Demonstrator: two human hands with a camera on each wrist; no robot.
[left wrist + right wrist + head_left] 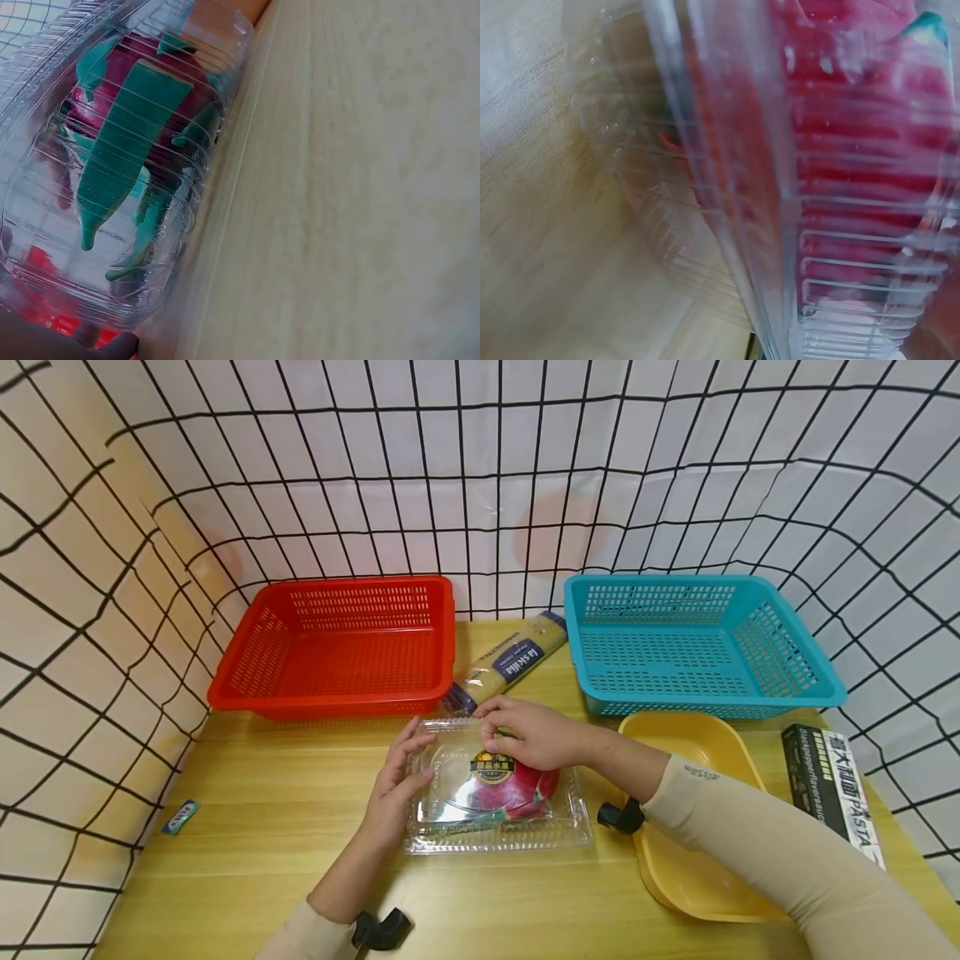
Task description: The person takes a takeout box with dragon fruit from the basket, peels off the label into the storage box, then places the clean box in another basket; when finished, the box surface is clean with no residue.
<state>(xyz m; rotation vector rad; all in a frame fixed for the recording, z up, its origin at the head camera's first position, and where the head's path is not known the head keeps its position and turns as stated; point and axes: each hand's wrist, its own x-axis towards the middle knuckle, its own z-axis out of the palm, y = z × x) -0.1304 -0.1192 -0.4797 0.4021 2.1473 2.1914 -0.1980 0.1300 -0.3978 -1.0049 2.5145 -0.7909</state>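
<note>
A clear plastic fruit box (498,842) with its lid on lies at the middle of the table. Through its walls shows a pink-red dragon fruit (97,97) with green pointed scales. A black and gold label (492,767) marks the lid. My left hand (393,781) rests along the box's left edge, fingers extended and thumb over the lid. Above the far half of the lid, my right hand (528,733) has its fingers curled, right at the plastic near the label. In the right wrist view, the ribbed box wall and pink fruit fill much of the frame.
Behind stand a red basket (330,703) and a blue basket (712,700), with a spaghetti pack (513,660) between them. A yellow tray (701,897) lies under my right forearm, beside a black pasta box (828,789). At left lies a small green packet (180,817).
</note>
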